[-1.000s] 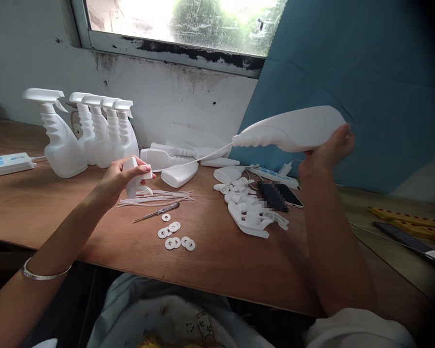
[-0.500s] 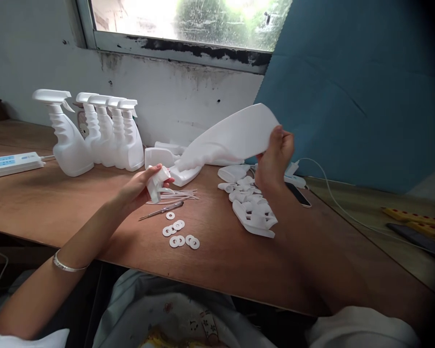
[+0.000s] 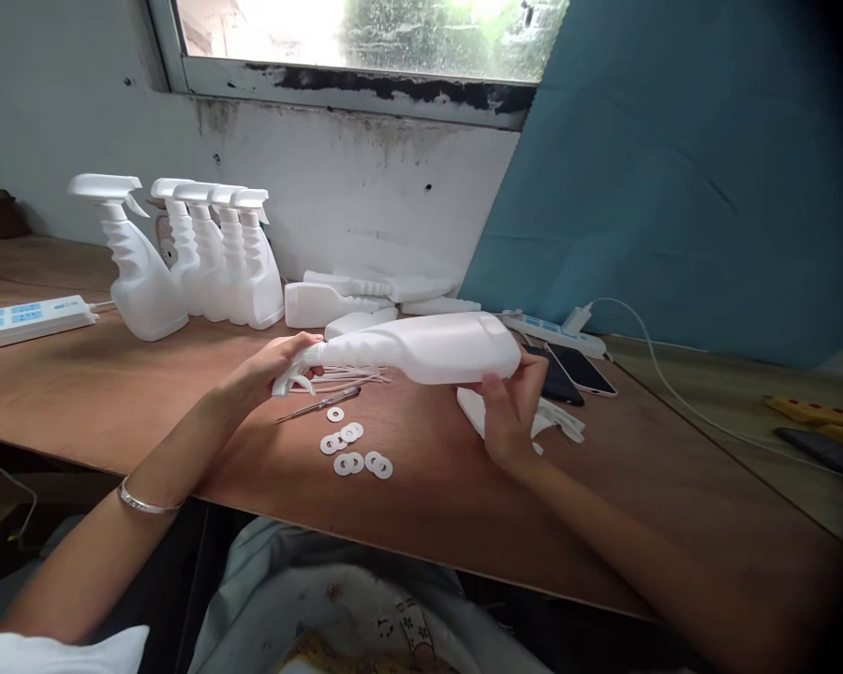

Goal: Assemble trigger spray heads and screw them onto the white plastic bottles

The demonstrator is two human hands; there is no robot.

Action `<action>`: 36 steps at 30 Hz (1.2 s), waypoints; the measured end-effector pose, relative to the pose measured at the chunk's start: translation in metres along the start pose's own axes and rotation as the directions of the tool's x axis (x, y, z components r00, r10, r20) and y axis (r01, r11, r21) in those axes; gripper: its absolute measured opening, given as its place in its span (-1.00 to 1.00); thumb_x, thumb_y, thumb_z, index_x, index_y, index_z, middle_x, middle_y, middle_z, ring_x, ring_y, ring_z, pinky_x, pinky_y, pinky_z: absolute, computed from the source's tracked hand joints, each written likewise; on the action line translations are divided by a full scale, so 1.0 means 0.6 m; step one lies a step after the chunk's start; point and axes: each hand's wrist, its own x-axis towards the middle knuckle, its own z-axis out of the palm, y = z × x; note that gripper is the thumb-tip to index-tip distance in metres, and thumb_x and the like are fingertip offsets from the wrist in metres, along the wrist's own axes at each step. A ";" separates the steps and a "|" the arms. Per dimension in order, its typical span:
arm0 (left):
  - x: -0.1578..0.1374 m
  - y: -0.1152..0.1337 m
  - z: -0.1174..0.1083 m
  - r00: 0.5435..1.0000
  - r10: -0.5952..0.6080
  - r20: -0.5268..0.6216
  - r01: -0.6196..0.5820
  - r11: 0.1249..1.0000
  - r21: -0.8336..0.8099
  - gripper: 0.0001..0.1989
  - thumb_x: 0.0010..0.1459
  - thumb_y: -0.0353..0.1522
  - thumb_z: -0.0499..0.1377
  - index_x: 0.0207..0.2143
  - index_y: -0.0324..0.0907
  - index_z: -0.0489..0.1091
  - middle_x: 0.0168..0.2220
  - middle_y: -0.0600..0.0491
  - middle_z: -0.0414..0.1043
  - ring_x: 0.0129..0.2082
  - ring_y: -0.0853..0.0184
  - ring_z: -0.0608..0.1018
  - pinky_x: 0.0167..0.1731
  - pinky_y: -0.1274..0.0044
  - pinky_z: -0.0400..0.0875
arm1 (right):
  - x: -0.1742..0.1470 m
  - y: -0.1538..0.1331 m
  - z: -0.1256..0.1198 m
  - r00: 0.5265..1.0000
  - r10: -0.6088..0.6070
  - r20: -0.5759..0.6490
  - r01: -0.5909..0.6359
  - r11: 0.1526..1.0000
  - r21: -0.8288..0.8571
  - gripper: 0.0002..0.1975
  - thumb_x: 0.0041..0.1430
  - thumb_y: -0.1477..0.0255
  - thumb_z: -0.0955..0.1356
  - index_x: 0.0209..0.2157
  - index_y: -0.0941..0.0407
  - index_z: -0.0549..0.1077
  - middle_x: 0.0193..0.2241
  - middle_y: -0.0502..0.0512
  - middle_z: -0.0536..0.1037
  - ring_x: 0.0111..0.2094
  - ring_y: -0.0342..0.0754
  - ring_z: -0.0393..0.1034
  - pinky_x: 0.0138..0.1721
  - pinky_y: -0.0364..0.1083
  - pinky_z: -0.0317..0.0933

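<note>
My left hand (image 3: 273, 367) is closed around a white trigger spray head (image 3: 296, 371), its trigger hanging downward. A white plastic bottle (image 3: 436, 348) lies level in the air, its neck meeting the spray head's collar; whether the two are threaded together I cannot tell. At the bottle's base end, my right hand (image 3: 512, 412) grips it with the thumb in front and the fingers partly hidden behind. Beneath the bottle on the table are thin white tubes (image 3: 351, 376), a screwdriver (image 3: 319, 404) and several white ring washers (image 3: 351, 432).
Several assembled spray bottles (image 3: 140, 281) stand at the back left, near a power strip (image 3: 32, 320). Loose bottles (image 3: 337, 307) lie along the wall. Right of my right hand are white spray head parts (image 3: 562, 419), a phone (image 3: 582, 369) and another power strip (image 3: 554, 333).
The bottle has swung down from a raised tilt to nearly level, and its neck has come to the spray head. My right hand has lowered with it.
</note>
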 end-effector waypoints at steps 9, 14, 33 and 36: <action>-0.004 0.018 -0.010 0.996 -0.086 0.018 0.087 0.995 -0.042 -0.74 -0.13 -0.28 0.24 -0.39 -0.26 0.35 -0.56 0.04 0.39 -0.57 0.33 0.48 -0.65 0.58 0.37 | -0.036 0.013 -0.020 0.983 -0.158 0.099 0.170 0.977 -0.128 -0.47 -0.05 0.60 0.37 -0.06 -0.07 0.16 0.14 0.07 0.12 0.07 0.05 0.17 -0.48 -0.14 0.38; -0.025 0.045 -0.039 0.998 0.045 -0.039 -0.044 0.999 0.022 -0.80 -0.10 -0.34 0.25 -0.42 -0.19 0.29 -0.58 0.12 0.33 -0.62 0.45 0.40 -0.66 0.65 0.32 | -0.048 0.020 -0.023 0.959 -0.236 0.156 0.272 0.922 -0.277 -0.49 0.02 0.55 0.33 0.01 -0.06 0.23 0.07 0.15 0.22 -0.05 0.04 0.28 -0.48 -0.09 0.37; -0.016 0.040 -0.052 0.995 0.058 -0.077 -0.056 0.998 0.030 -0.85 -0.02 -0.30 0.12 -0.48 -0.22 0.27 -0.67 0.15 0.20 -0.70 0.50 0.25 -0.69 0.65 0.21 | -0.066 0.006 -0.008 0.767 -0.511 0.388 0.639 0.661 -0.392 -0.30 -0.07 0.58 0.32 0.09 -0.22 0.09 0.26 -0.17 -0.16 0.21 0.21 -0.04 -0.01 0.28 0.21; -0.018 0.040 -0.044 0.993 0.061 -0.100 -0.055 0.997 0.062 -0.83 -0.02 -0.30 0.12 -0.53 -0.22 0.25 -0.70 0.15 0.17 -0.72 0.52 0.21 -0.72 0.66 0.15 | -0.064 0.006 -0.009 0.735 -0.551 0.395 0.677 0.629 -0.382 -0.40 -0.07 0.59 0.33 -0.01 -0.20 0.21 0.25 -0.19 -0.12 0.19 0.19 0.00 -0.04 0.24 0.28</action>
